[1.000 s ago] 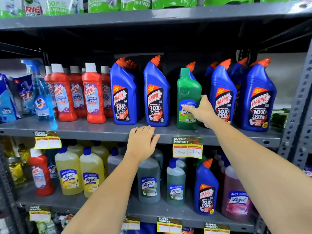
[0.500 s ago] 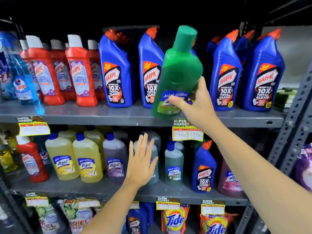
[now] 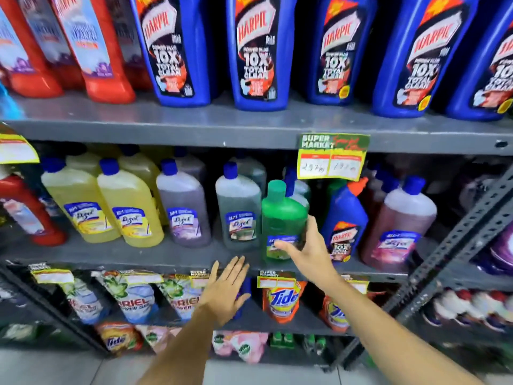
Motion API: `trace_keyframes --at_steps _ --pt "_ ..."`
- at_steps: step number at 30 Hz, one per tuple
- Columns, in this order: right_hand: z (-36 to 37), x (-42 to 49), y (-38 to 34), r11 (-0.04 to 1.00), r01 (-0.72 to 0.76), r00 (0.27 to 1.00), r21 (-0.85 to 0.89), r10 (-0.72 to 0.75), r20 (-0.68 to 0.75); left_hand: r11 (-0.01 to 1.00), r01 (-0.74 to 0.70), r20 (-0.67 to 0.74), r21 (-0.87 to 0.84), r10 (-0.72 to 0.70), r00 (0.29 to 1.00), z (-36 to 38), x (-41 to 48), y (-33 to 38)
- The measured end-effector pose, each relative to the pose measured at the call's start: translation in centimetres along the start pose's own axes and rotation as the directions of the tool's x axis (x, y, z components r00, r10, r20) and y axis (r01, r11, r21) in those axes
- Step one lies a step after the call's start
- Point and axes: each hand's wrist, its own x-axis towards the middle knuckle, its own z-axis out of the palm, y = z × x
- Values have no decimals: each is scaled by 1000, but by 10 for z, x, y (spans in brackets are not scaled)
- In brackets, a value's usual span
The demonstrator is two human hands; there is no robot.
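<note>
Fingers grip green bottle, near shelf edge

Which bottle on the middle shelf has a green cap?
The green bottle that the right hand grips, between a grey bottle and a dark blue bottle. Its cap is green; the neighbours' caps are blue or orange.

Bright, motion-blurred (edges bowed)

A supermarket aisle: grey metal shelves packed with rows of cleaner bottles, detergent pouches and yellow price tags.
</note>
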Motion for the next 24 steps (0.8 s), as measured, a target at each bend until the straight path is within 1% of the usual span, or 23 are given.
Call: trace_keyframes --at_steps 4,7,9,12,14,17,21,23,24 --pt "17 9 36 998 -65 998 -26 64 -22 1000 27 2 16 -27 1000 5 -1 5" --pt "27 11 48 996 -91 995 -17 91 -41 999 31 13 13 -31 999 4 -2 5" --pt "31 14 51 997 -80 996 -4 80 -48 1000 26 21 12 -26 999 3 -3 5" --pt "34 17 57 998 -54 998 15 54 14 1000 22 24 19 -23 999 4 -3 3" --pt "35 16 61 999 -49 999 -15 50 13 1000 23 18 20 -24 1000 4 -3 3" --pt "38 12 64 994 -65 998 -93 63 -21 999 33 15 28 -34 999 2 -4 5" --pt "34 5 71 987 -122 992 -106 118 -45 999 34 24 35 -34 999 -1 -4 5" --pt "29 -2 73 988 -131 986 -86 121 -115 999 33 26 33 -34 999 0 -4 5" --pt "24 -6 71 989 -136 973 -53 124 -196 999 33 25 34 -33 999 1 -4 5"
